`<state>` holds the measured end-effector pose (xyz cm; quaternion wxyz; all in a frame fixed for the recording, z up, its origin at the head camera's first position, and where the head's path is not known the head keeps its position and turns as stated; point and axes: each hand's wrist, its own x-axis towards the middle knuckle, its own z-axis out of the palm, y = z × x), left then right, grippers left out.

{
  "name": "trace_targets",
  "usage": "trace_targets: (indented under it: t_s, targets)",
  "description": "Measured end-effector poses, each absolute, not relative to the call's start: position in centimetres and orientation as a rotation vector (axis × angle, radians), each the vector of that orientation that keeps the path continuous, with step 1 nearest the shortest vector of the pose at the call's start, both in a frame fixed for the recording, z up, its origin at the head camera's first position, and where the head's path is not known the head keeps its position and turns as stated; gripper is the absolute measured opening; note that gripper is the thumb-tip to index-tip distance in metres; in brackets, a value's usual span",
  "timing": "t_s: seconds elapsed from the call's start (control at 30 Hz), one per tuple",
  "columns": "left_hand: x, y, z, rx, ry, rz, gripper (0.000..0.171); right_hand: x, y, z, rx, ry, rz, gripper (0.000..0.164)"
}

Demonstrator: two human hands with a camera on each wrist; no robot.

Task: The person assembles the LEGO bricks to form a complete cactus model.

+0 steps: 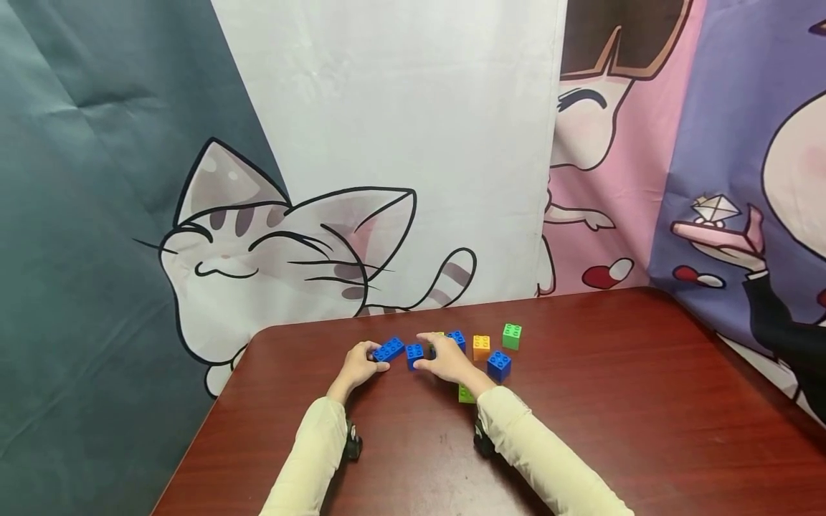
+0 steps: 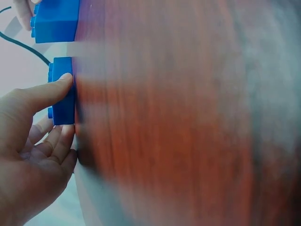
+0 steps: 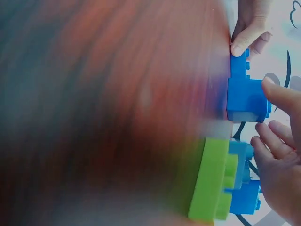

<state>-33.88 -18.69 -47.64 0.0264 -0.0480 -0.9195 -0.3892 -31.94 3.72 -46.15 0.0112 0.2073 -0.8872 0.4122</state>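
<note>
My left hand (image 1: pixel 359 367) grips the long blue toy brick (image 1: pixel 388 350) at its left end, with the thumb (image 2: pixel 61 87) on the near side. Studs face up on that brick, and it lies low at the table. Just right of it is a smaller square blue brick (image 1: pixel 414 355). My right hand (image 1: pixel 449 360) has its thumb (image 3: pixel 277 94) and index finger on either side of this smaller brick; its other fingers (image 3: pixel 270 141) are spread apart behind. The two blue bricks are close together but apart in the head view.
Right of my right hand lie an orange brick (image 1: pixel 481 347), a blue brick (image 1: pixel 499 365) and a green brick (image 1: pixel 512 336). Another blue brick (image 1: pixel 457 340) is behind that hand, and a light green brick (image 1: pixel 466 394) sits beside the wrist. A printed cloth wall (image 1: pixel 413 107) borders the brown table (image 1: pixel 413 459).
</note>
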Motion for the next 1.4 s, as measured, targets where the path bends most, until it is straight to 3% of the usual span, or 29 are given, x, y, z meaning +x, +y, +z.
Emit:
trace_targets:
  t_s: [0.63,1.07,1.4]
  targets:
    - [-33.7,-18.5,-47.7,-0.121,-2.779,-1.268,0.042,-32.7,4.0,-47.1,0.575,-2.703,1.462,0.033]
    - [-34.8,-18.1,-44.3,-0.199,-2.775,-1.138,0.040,-32.7,4.7,-45.1,0.480,-2.532,1.709,0.034]
    - [-33.6,-16.4,-42.8,-0.350,-2.727,-1.108,0.037,-31.1,7.4,-43.3,0.552,-2.528,1.746,0.034]
